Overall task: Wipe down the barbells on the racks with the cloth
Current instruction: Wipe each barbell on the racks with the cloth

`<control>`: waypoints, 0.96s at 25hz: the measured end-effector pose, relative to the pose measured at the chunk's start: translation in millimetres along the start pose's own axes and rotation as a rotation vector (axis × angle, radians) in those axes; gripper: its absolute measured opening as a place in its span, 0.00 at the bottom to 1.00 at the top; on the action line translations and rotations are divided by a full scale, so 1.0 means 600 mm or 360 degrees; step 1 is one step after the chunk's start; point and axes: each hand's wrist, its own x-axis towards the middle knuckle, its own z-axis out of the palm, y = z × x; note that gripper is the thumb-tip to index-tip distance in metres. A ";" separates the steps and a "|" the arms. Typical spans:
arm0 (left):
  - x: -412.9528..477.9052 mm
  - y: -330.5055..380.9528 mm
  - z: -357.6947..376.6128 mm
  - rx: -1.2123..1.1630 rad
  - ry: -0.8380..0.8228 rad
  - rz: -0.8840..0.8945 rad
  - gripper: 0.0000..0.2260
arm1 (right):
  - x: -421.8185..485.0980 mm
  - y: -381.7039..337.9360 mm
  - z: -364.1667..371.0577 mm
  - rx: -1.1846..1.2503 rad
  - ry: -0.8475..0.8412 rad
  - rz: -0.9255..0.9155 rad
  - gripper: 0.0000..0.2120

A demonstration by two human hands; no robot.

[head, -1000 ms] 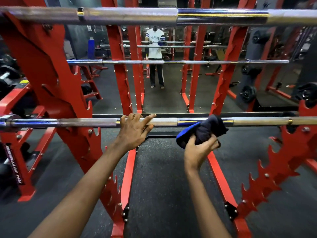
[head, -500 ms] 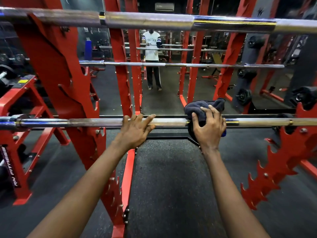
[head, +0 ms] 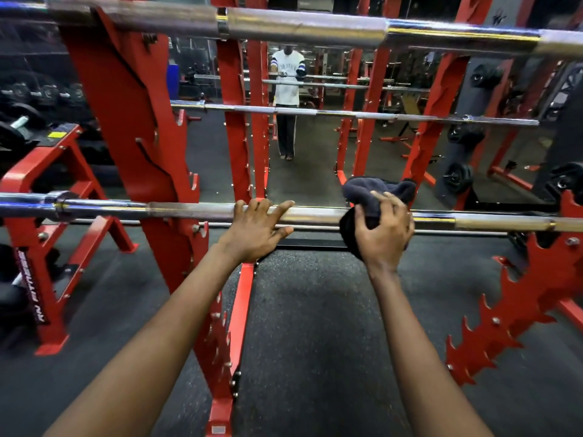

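Note:
A steel barbell (head: pixel 189 209) lies level across the red rack (head: pixel 132 127) at waist height. My left hand (head: pixel 255 230) rests on top of it near the middle, fingers spread over the bar. To its right, my right hand (head: pixel 383 234) presses a dark blue cloth (head: pixel 375 192) wrapped over the same bar. The cloth hides that stretch of the shaft. A second barbell (head: pixel 299 26) sits higher up, across the top of the view.
A notched red rack arm (head: pixel 517 310) slopes down at the right. A red stand (head: pixel 47 234) with weights is at the left. A mirror ahead reflects a person (head: pixel 287 99), more bars and weight plates (head: pixel 457 178). Dark rubber floor (head: pixel 315 326) lies below.
My right hand lifted the cloth from below the bar, laid it over the bar and now grips it around the shaft. The left hand stayed in place.

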 end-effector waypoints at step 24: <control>-0.027 -0.039 -0.012 -0.0010 0.0002 -0.0089 0.30 | -0.031 -0.062 0.046 0.0154 -0.0195 -0.0459 0.20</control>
